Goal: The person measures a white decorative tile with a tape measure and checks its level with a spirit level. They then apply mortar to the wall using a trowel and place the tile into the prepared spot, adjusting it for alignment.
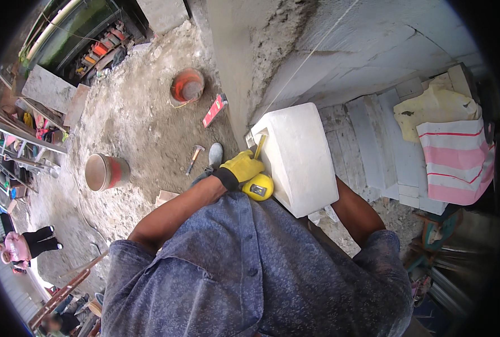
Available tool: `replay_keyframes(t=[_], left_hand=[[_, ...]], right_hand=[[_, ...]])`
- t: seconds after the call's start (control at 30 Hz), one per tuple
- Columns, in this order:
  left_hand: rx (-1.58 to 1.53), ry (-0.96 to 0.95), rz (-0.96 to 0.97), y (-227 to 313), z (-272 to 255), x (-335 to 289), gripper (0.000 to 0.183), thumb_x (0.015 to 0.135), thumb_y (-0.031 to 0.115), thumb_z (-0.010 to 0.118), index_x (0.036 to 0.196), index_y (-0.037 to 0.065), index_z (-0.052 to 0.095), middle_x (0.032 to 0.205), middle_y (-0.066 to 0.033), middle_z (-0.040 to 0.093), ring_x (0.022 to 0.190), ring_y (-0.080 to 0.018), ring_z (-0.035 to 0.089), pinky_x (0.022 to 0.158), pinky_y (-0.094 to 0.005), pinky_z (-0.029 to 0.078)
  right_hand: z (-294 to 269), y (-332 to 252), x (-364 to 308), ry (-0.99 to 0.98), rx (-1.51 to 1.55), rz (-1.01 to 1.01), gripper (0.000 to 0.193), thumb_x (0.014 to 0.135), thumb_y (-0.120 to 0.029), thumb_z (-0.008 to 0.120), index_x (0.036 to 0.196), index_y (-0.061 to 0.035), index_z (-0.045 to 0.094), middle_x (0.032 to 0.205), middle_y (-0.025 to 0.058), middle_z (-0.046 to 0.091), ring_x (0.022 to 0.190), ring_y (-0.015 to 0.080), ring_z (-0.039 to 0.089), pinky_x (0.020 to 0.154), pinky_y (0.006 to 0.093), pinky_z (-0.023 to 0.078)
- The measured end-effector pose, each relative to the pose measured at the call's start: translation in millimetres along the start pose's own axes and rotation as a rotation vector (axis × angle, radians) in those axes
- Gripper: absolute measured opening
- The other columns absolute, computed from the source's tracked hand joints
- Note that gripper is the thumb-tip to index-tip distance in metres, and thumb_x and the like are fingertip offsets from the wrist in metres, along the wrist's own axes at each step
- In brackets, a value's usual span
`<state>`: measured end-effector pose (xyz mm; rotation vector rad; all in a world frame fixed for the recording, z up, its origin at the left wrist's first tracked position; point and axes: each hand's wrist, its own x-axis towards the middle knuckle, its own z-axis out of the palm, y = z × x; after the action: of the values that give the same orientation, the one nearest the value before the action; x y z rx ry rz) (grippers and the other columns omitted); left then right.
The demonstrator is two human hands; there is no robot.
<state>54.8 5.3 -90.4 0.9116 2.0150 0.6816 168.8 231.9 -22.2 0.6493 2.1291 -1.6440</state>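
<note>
A large white block (306, 160) is tilted in front of my body, its long side slanting across the view. My left hand (242, 167), in a yellow glove with a dark cuff, is closed on a yellow tape measure (259, 187). Its case hangs just below the fingers, against my shirt, and a short length of the yellow blade lies along the block's left edge. On the block's other side my right forearm (358, 214) reaches behind it. The block hides my right hand, so its fingers do not show.
A grey wall (236, 56) with a taut string rises ahead. Left on rough ground lie a hammer (195, 159), a red level (214, 110) and two buckets (187, 85). Stacked blocks (373, 146) and a pink-striped bag (455, 163) are right. A person (16, 247) stands far left.
</note>
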Motion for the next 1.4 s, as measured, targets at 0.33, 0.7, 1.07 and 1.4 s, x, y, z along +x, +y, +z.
replay_keyframes(t=[0.33,0.7,1.07,1.4], left_hand=[[0.051,0.017,0.048,1.2,5.6,-4.5,0.026,0.094,0.023,0.053,0.107,0.007,0.070,0.112,-0.0210,0.063,0.109,-0.0348,0.061,0.091,-0.0385,0.050],[-1.738,0.091,-0.252,-31.3,-34.8,-59.8,0.032,0.099,0.019,0.056,0.128,0.005,0.052,0.122,-0.0154,0.064,0.104,-0.0314,0.067,0.083,-0.0462,0.059],[-1.374,0.402,-0.025,-97.7,-93.9,-133.1,0.045,0.102,0.045,0.050,0.122,0.005,0.060,0.086,-0.0059,0.067,0.072,-0.0152,0.064,0.063,-0.0301,0.053],[0.288,-0.287,-0.252,-381.3,-77.2,5.0,0.037,0.093,0.037,0.054,0.117,0.012,0.069,0.103,-0.0185,0.071,0.088,-0.0239,0.069,0.079,-0.0405,0.053]], right_hand=[[-4.9,-2.1,14.8,0.020,0.025,-0.005,0.048,0.102,-0.031,0.051,0.137,0.0012,0.053,0.130,0.0158,0.062,0.114,0.0210,0.060,0.099,0.0342,0.047],[-101.1,3.2,97.9,0.177,0.630,-0.050,0.052,0.104,-0.039,0.045,0.137,0.0006,0.052,0.131,0.0152,0.063,0.112,0.0243,0.061,0.101,0.0365,0.045],[-151.6,-230.4,-102.8,0.551,-0.211,-0.561,0.053,0.103,-0.037,0.049,0.131,0.0082,0.055,0.108,0.0142,0.070,0.101,0.0187,0.064,0.097,0.0354,0.047],[29.4,-229.3,-157.9,1.135,-0.015,-0.695,0.033,0.100,-0.015,0.056,0.127,0.0026,0.060,0.106,0.0132,0.070,0.103,0.0181,0.062,0.097,0.0308,0.045]])
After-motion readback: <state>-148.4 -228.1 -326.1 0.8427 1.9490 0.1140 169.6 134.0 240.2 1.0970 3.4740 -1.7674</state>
